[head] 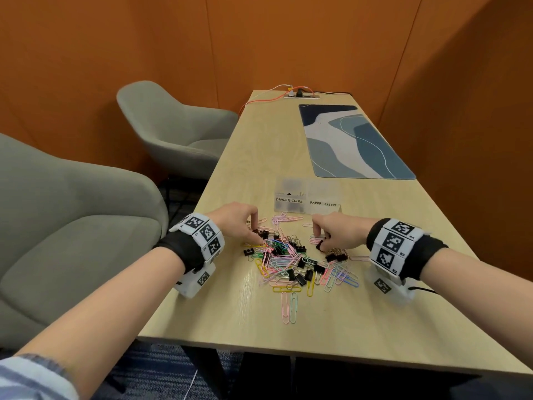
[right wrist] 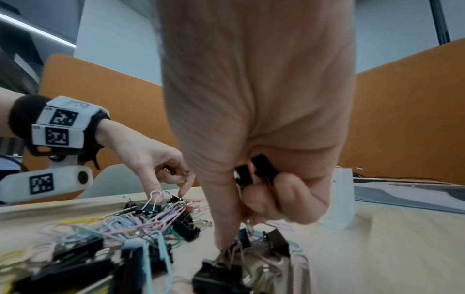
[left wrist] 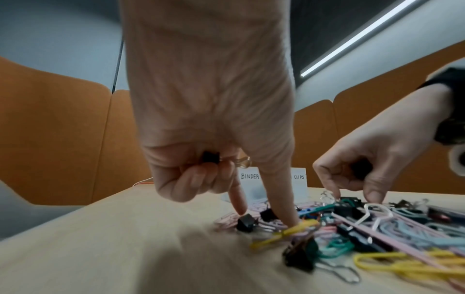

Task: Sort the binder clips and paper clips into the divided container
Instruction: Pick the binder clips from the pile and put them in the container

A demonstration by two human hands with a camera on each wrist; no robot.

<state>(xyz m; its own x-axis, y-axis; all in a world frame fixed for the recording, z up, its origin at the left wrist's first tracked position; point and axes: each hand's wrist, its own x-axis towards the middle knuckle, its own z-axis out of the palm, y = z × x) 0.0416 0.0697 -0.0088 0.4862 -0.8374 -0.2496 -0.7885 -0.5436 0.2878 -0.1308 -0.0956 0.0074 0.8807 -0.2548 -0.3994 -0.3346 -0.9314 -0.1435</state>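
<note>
Mixed clip pile (head: 297, 261) near desk (head: 360, 319) front edge. Left hand (head: 240, 223), right hand (head: 331, 230) each grip binder clips (right wrist: 254, 171), fingers curled. We judge clips light, stiff; pinch bodies. Container (head: 305, 200) behind pile.

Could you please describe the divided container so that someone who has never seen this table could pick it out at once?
On the light wooden table, look just beyond the heap of coloured paper clips and black binder clips, short of the blue patterned mat. The divided container is a small translucent box. It alone carries handwritten labels: BINDER CLIPS on its left compartment, PAPER CLIPS on its right.
</note>
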